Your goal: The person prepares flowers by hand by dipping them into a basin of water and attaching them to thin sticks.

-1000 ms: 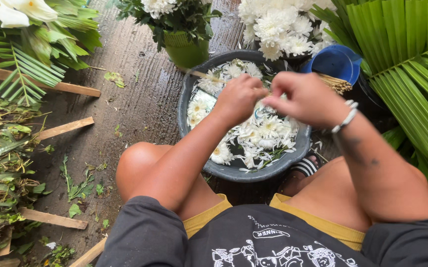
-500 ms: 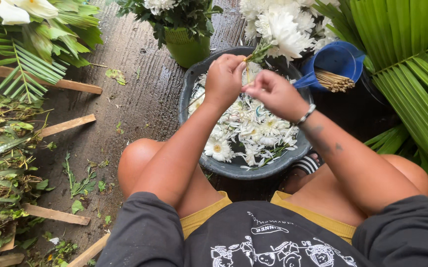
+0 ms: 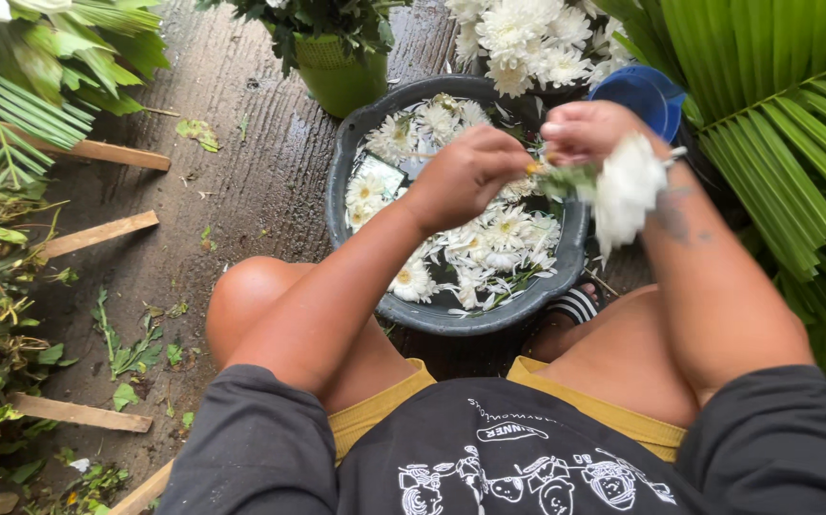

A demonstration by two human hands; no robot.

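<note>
Left hand (image 3: 465,176): pinched shut on the green stem (image 3: 566,178).
Right hand (image 3: 589,129): closed on the white flower (image 3: 626,191), which hangs just below it.
Done: many flower heads float in the basin (image 3: 356,143) beneath both hands.
Left: whole flowers in the bunch (image 3: 527,38) beyond the hands.

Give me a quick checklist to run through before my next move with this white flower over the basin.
1. Right hand grips the white flower: ok, the bloom hangs from it.
2. Left hand on the green stem: ok, fingers meet it beside the right hand.
3. Hands above the grey basin: ok, though the bloom hangs at its right rim.
4. Room in the basin: ok, white blooms float there with gaps of water.
5. Stem cut or whole: cannot tell, fingers hide it.
6. Blue scoop out of the way: ok, behind the hands.
</note>
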